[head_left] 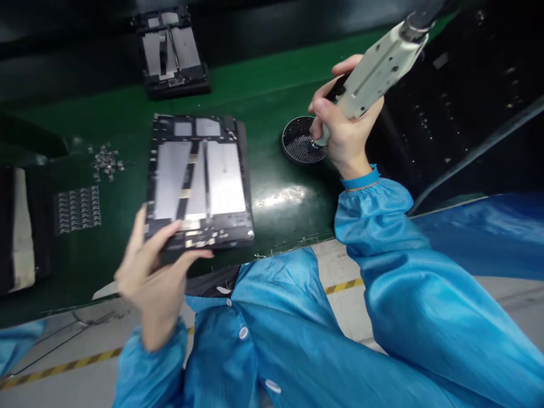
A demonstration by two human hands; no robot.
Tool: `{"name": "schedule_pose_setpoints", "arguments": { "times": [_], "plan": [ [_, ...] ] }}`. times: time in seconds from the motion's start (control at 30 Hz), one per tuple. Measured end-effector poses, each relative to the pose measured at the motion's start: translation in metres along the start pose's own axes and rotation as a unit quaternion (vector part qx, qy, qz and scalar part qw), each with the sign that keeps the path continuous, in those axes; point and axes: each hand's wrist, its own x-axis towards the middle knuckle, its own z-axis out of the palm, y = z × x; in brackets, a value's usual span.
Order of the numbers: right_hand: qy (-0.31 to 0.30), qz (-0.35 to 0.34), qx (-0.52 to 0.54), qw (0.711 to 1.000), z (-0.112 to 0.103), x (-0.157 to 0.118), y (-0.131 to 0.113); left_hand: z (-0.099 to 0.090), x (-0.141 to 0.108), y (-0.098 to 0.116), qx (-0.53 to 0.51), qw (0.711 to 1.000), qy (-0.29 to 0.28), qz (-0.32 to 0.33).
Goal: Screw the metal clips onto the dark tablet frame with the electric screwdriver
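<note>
My left hand [153, 266] grips the lower left edge of an opened tablet [225, 175], thumb and fingers closed on its black frame. Silver battery cells and a row of small board parts show on the tablet's upper face. In my right hand [344, 124] is a pale electric screwdriver [378, 68], slanting from upper right to lower left. Its tip points down into a round black screw tray [300, 148] with a pitted surface. Whether the tip carries a screw is too small to tell.
Another opened tablet [174, 54] lies at the back of the green bench [272, 102]. Small metal pieces [106, 161] are heaped at left, above a sheet of small parts [79, 209]. A black item with a pale strip [23, 232] sits at far left. A cable [476, 150] runs at right.
</note>
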Motion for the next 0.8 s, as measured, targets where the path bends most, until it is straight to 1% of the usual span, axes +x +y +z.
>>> {"name": "schedule_pose_setpoints", "arguments": {
  "times": [0.07, 0.13, 0.17, 0.23, 0.27, 0.33, 0.4, 0.43, 0.5, 0.6, 0.67, 0.7, 0.73, 0.8],
  "plan": [
    [0.008, -0.003, 0.002, 1.000, 0.000, -0.007, -0.003, 0.025, -0.018, -0.010, -0.012, 1.000, 0.024, 0.015],
    [0.013, -0.007, 0.002, 1.000, 0.006, -0.019, -0.011, 0.046, -0.034, -0.015, -0.007, 0.999, 0.024, 0.020],
    [0.020, -0.009, 0.001, 1.000, 0.012, -0.026, -0.017, 0.053, -0.041, -0.016, 0.003, 0.999, 0.023, 0.024],
    [0.042, -0.015, -0.003, 0.999, 0.028, -0.039, -0.027, 0.060, -0.049, -0.016, 0.020, 0.999, 0.016, 0.033],
    [0.058, -0.022, -0.003, 0.998, 0.038, -0.044, -0.031, 0.060, -0.050, -0.015, 0.025, 0.999, 0.000, 0.029],
    [0.085, -0.038, -0.004, 0.996, 0.057, -0.048, -0.034, 0.059, -0.048, -0.011, 0.031, 0.998, -0.052, 0.006],
    [0.097, -0.046, -0.008, 0.994, 0.072, -0.045, -0.032, 0.058, -0.042, -0.006, 0.046, 0.993, -0.107, -0.017],
    [0.101, -0.049, -0.012, 0.994, 0.075, -0.042, -0.029, 0.058, -0.038, -0.004, 0.057, 0.990, -0.128, -0.021],
    [0.101, -0.050, -0.019, 0.993, 0.077, -0.036, -0.021, 0.055, -0.027, -0.001, 0.076, 0.982, -0.171, -0.015],
    [0.092, -0.060, -0.017, 0.994, 0.068, -0.029, -0.008, 0.043, 0.002, -0.008, 0.079, 0.966, -0.245, -0.008],
    [0.073, -0.067, -0.004, 0.995, 0.061, -0.026, -0.004, 0.030, 0.032, -0.020, 0.082, 0.965, -0.247, -0.013],
    [0.063, -0.070, 0.005, 0.995, 0.059, -0.025, -0.004, 0.025, 0.049, -0.029, 0.092, 0.968, -0.232, -0.022],
    [0.053, -0.074, 0.018, 0.996, 0.057, -0.024, -0.007, 0.020, 0.066, -0.039, 0.111, 0.969, -0.220, -0.036],
    [0.033, -0.063, 0.049, 0.996, 0.054, -0.020, -0.020, 0.016, 0.098, -0.060, 0.159, 0.957, -0.229, -0.074]
  ]
}}
